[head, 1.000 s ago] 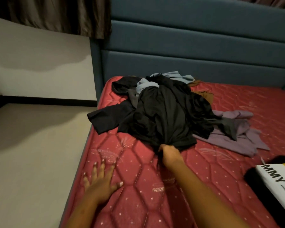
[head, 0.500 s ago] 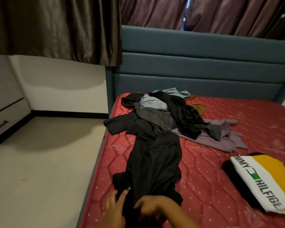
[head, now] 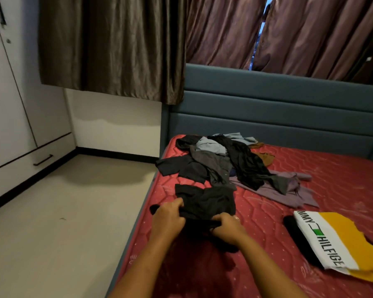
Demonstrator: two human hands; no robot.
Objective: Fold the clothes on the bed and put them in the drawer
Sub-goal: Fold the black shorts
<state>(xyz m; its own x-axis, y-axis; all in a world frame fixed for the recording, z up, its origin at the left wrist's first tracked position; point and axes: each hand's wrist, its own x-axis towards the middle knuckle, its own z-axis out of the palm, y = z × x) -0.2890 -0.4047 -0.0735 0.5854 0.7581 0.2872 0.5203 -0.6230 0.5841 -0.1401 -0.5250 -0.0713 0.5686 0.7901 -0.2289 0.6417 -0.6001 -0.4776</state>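
A black garment (head: 207,201) lies bunched on the red mattress (head: 323,168) near its left edge. My left hand (head: 167,218) grips its near left part and my right hand (head: 226,227) grips its near edge beside it. Behind it sits a loose pile of clothes (head: 222,160) in black, grey, light blue, brown and mauve. A folded yellow, white and black shirt (head: 336,244) lies at the right. A white drawer (head: 30,166) with a black handle is low in the wardrobe at the left.
A blue padded headboard (head: 278,117) stands behind the bed, with dark curtains (head: 116,46) above. White wardrobe doors (head: 7,93) line the left wall. Beige floor (head: 63,222) runs between the wardrobe and the bed's left edge.
My right hand has pulled the black garment out of the pile toward me. My left hand left the mattress and took hold of it too. The view has risen.
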